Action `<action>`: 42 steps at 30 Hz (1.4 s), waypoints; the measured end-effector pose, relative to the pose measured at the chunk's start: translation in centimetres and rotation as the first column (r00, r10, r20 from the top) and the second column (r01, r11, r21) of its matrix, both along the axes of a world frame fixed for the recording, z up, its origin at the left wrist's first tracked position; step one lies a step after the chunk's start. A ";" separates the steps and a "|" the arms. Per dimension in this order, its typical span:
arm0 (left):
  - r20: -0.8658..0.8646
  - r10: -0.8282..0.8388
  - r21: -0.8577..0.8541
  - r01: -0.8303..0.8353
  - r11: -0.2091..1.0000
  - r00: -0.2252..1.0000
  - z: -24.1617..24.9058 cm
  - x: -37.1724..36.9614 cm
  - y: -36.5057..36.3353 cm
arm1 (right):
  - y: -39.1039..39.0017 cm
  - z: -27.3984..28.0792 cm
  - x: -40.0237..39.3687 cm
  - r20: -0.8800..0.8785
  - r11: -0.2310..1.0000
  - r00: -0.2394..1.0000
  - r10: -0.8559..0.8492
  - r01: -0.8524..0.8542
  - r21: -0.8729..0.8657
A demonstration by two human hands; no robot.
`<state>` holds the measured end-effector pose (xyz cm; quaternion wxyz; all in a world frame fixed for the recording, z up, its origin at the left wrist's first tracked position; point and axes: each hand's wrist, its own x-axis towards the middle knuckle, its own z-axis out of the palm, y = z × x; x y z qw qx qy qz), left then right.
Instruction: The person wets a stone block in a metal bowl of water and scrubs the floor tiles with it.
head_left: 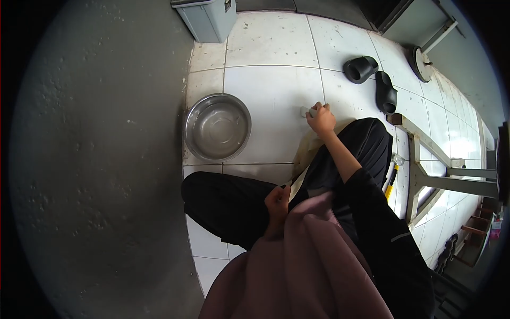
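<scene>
My right hand point(322, 121) reaches out over the white floor tiles beyond my right knee. Its fingers are closed round a small pale greenish-white object point(313, 113), mostly covered by the fingers; I cannot tell its kind. A small whitish lump point(304, 111) shows just left of the fingertips. My left hand point(277, 203) is curled closed near my lap, beside my left thigh, and what lies inside it is hidden. A cream-coloured cloth or sheet point(305, 151) lies between my knees, running from near the left hand toward the right hand.
A steel basin point(218, 127) with some clear liquid stands front left, by the grey wall point(106, 133). Black clogs point(386, 92) lie front right. A grey bin point(204, 21) stands at the far end. Right of my knee are a yellow-and-black handled tool point(392, 182) and a wooden frame point(414, 178).
</scene>
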<state>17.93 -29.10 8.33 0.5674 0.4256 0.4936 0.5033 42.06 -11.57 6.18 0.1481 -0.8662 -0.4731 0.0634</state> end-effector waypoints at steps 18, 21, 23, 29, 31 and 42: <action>-0.842 -0.365 0.044 0.723 0.689 0.398 -5.4 11.7 6.5 | -0.6 -0.8 1.1 -0.009 0.964 0.998 0.062 -0.058 0.261; -0.848 -0.330 0.073 0.707 0.703 0.415 -6.7 12.1 7.1 | 1.9 -1.3 1.4 0.014 0.958 0.999 0.032 -0.034 0.284; -0.825 -0.355 0.064 0.697 0.714 0.439 -7.0 12.1 6.7 | 5.1 -1.8 2.3 0.054 0.939 0.998 0.015 -0.033 0.343; -0.758 -0.463 -0.013 0.699 0.715 0.459 -7.2 11.7 6.4 | 14.6 -0.7 6.0 -0.026 0.966 0.999 -0.030 0.036 0.256; -0.750 -0.488 -0.043 0.703 0.710 0.446 -7.7 11.7 6.3 | 12.8 -0.3 5.9 -0.070 0.979 0.998 -0.007 0.021 0.203; -0.749 -0.503 -0.060 0.712 0.700 0.431 -8.2 11.7 6.4 | 12.7 -2.2 3.6 0.035 0.924 0.999 0.008 -0.020 0.383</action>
